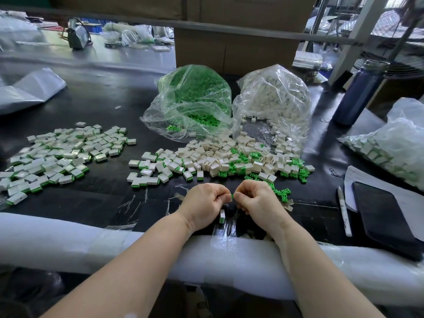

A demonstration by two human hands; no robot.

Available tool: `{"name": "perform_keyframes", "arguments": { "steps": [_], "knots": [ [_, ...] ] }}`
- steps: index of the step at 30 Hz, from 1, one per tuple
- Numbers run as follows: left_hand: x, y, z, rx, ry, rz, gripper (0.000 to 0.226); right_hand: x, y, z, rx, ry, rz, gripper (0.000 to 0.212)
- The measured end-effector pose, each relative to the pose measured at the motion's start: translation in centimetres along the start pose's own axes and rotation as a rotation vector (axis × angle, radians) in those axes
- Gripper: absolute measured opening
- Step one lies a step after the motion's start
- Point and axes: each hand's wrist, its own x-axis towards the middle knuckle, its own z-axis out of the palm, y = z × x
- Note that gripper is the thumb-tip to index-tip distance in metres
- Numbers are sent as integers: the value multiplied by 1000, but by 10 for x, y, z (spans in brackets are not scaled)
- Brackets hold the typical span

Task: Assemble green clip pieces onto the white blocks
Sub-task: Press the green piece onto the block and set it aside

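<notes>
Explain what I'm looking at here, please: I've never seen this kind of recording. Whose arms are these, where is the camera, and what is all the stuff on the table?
There is no machine: a person wears one camera on the head, looking down at their own two bare hands. The left hand and right hand together pinch a small green clip; a finished white block shows under the left hand. On the black table lie a bag of green clips, a bag of white blocks, a loose mixed heap in front of them, and a pile of assembled blocks to the left. A phone, pen and bottle sit at right.
</notes>
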Motion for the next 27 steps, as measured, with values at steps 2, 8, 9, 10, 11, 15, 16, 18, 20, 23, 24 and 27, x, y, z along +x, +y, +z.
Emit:
{"name": "perform_keyframes", "arguments": {
  "steps": [2,8,9,10,11,15,16,18,20,23,24,27],
  "knots": [
    [0,0,1,1,5,4,17,0,0,2,36,32,10,20],
    [1,-1,3,-3,15,1,16,1,1,3,75,45,7,24],
    [1,-1,3,-9,20,0,16,1,1,3,75,42,3,24],
    [2,-1,3,-14,24,0,16,2,0,3,77,43,-1,23],
    [2,-2,2,-24,28,0,16,1,0,3,86,47,-6,23],
    [4,-1,1,-253,63,-11,14,0,0,3,255,96,-25,17],
    [4,0,1,-317,78,-12,15,0,-1,4,292,107,-33,14],
    [4,1,1,-360,98,-5,16,0,-1,4,334,130,-50,10],
    [6,0,1,-309,110,17,19,1,-1,4,352,149,-57,11],
    [4,-1,1,-285,126,41,19,1,-1,4,345,166,-55,11],
    [4,-2,2,-278,132,41,20,1,0,4,346,173,-52,11],
    [4,-3,3,-285,148,27,11,0,0,2,393,169,-44,11]
  ]
}}
